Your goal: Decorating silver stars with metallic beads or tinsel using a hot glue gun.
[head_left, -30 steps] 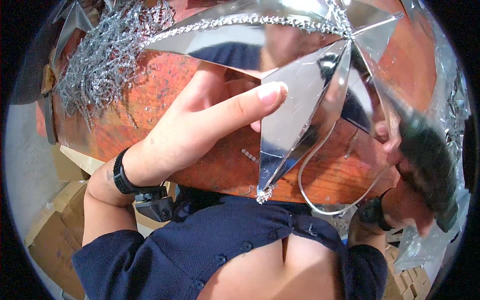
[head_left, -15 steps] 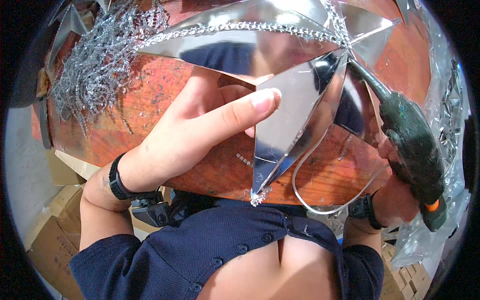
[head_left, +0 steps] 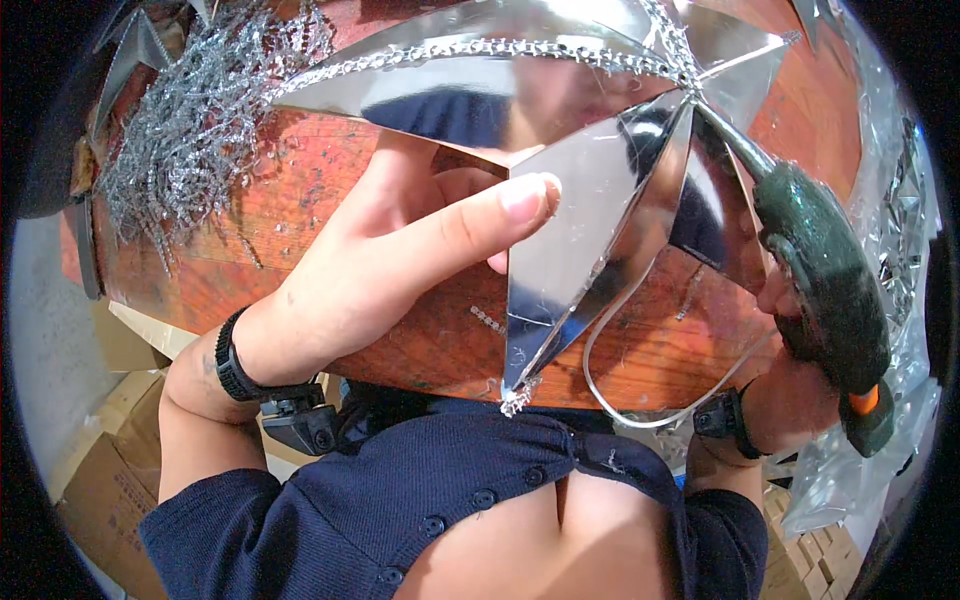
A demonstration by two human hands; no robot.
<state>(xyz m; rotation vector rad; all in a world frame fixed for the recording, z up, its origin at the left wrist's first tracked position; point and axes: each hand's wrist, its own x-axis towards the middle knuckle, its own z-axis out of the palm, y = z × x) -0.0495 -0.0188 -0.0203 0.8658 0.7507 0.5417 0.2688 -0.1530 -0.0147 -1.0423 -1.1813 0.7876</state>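
Observation:
A mirror-like silver star (head_left: 580,235) with folded points spreads over the table in front of me. My left hand (head_left: 420,230) grips it between two points, thumb on the face and fingers partly hidden beneath. Silver bead trim (head_left: 480,50) runs along the ridge of the upper left point up to the star's centre. In my right hand (head_left: 790,350) is a dark green glue gun (head_left: 825,275), its nozzle against the star just by the centre. The gun's body hides most of the right fingers. A tuft of trim sits at the lowest tip.
A heap of silver bead strands (head_left: 190,140) lies at the left of the reddish wooden table (head_left: 330,290). A white cord (head_left: 590,360) loops below the star near the front edge. Clear plastic wrapping (head_left: 870,480) hangs along the right side. Cardboard boxes (head_left: 115,475) stand at lower left.
The glue gun in my right hand has shifted slightly, its nozzle staying near the star's centre. The left hand and the star have barely moved.

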